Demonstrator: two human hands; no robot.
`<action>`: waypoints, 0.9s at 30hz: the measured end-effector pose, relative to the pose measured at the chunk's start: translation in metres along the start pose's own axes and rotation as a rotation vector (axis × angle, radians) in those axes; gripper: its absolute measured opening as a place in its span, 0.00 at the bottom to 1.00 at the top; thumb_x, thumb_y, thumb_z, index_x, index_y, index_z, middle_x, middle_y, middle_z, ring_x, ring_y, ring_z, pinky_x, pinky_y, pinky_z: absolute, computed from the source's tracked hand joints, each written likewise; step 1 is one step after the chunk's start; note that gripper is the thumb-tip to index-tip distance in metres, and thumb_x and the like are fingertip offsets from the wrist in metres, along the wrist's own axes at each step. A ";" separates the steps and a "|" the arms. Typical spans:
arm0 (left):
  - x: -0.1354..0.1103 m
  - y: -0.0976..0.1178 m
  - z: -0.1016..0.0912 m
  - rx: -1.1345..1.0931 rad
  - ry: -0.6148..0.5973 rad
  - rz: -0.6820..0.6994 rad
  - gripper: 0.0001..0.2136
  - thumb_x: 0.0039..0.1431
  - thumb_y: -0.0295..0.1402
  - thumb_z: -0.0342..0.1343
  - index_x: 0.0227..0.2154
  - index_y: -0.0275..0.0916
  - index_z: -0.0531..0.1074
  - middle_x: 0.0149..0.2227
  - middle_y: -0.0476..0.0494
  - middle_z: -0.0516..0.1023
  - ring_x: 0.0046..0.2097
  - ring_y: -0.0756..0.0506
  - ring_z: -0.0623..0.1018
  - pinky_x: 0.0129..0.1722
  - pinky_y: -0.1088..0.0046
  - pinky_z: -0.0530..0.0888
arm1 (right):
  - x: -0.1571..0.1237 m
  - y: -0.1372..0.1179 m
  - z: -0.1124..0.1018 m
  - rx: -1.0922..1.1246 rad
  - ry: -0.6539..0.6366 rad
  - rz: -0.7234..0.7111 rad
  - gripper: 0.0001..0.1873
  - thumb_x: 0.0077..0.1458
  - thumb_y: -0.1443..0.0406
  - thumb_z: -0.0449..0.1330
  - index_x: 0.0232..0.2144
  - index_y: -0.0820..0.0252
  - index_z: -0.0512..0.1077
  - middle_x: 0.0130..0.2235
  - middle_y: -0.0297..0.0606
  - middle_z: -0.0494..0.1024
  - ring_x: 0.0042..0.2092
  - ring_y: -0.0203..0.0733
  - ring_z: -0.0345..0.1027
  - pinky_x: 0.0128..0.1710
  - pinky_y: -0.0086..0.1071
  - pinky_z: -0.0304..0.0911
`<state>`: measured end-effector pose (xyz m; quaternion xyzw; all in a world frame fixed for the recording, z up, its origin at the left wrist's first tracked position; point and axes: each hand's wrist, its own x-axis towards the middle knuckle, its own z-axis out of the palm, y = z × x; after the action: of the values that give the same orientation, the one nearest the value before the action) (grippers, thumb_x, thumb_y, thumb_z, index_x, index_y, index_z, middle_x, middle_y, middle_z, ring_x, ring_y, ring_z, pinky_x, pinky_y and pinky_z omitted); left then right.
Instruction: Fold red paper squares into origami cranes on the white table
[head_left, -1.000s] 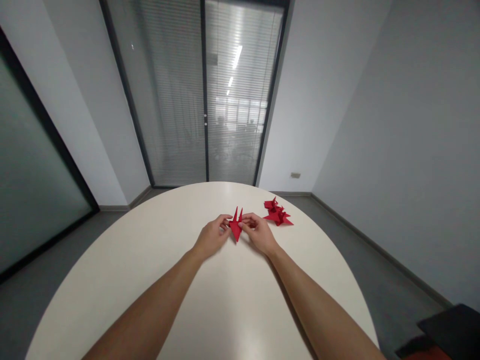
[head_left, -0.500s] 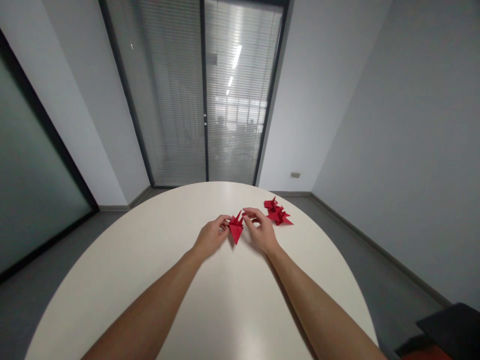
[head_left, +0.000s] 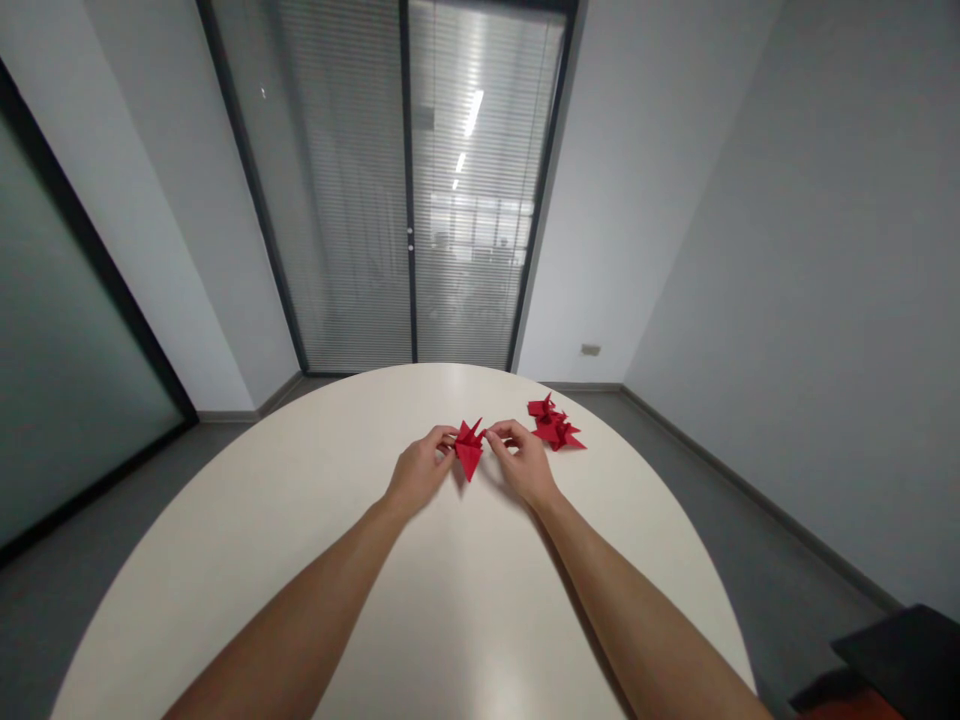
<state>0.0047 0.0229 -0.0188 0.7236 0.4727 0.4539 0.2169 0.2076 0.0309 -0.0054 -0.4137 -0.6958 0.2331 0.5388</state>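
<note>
Between our hands, over the pale table (head_left: 420, 620), is the paper (head_left: 469, 458): red, sharply folded, a broad point aimed down toward us and thin spikes rising from the far side. Our left hand (head_left: 421, 472) pinches its left edge, fingers curled; our right hand (head_left: 523, 466) has thumb and forefinger closed on its right tip. More red folds (head_left: 555, 428) lie clustered beyond our right hand.

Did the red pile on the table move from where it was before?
No, the red pile hasn't shifted either way: it sits in the same spot by the far right edge of the table.
</note>
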 end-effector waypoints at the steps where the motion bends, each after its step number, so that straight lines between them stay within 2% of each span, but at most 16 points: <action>1: 0.000 0.000 0.000 0.011 0.004 -0.001 0.15 0.61 0.27 0.55 0.49 0.46 0.72 0.43 0.49 0.83 0.40 0.47 0.81 0.36 0.75 0.75 | 0.000 0.000 0.000 -0.002 -0.014 0.005 0.12 0.60 0.55 0.60 0.35 0.58 0.76 0.36 0.39 0.82 0.38 0.45 0.74 0.39 0.36 0.68; 9: -0.002 0.005 -0.003 0.092 0.023 0.025 0.14 0.61 0.27 0.55 0.49 0.45 0.71 0.44 0.48 0.84 0.42 0.46 0.82 0.39 0.72 0.75 | 0.001 0.002 0.000 0.014 -0.043 0.021 0.11 0.57 0.57 0.64 0.34 0.58 0.79 0.37 0.41 0.83 0.40 0.46 0.77 0.41 0.38 0.69; 15: -0.001 0.006 -0.004 0.114 0.024 0.021 0.14 0.61 0.27 0.56 0.49 0.45 0.71 0.43 0.48 0.84 0.40 0.46 0.83 0.38 0.72 0.75 | 0.001 0.006 0.002 0.070 -0.041 0.047 0.16 0.56 0.55 0.64 0.44 0.58 0.78 0.38 0.42 0.84 0.39 0.46 0.77 0.41 0.38 0.71; 20: -0.001 0.005 -0.003 0.125 0.018 0.036 0.14 0.61 0.28 0.55 0.49 0.46 0.71 0.44 0.48 0.84 0.41 0.46 0.82 0.40 0.72 0.74 | 0.000 0.003 0.001 0.048 -0.063 0.042 0.13 0.58 0.56 0.63 0.39 0.58 0.79 0.40 0.42 0.84 0.40 0.46 0.77 0.40 0.38 0.70; 27: -0.001 0.004 -0.003 0.128 0.016 0.029 0.14 0.61 0.27 0.56 0.48 0.46 0.72 0.44 0.48 0.84 0.42 0.46 0.82 0.40 0.72 0.74 | 0.000 0.002 0.001 0.057 -0.069 0.055 0.15 0.60 0.54 0.61 0.35 0.59 0.78 0.37 0.40 0.83 0.39 0.44 0.75 0.41 0.37 0.69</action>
<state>0.0037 0.0195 -0.0147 0.7389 0.4921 0.4317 0.1597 0.2068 0.0322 -0.0070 -0.4090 -0.6954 0.2814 0.5195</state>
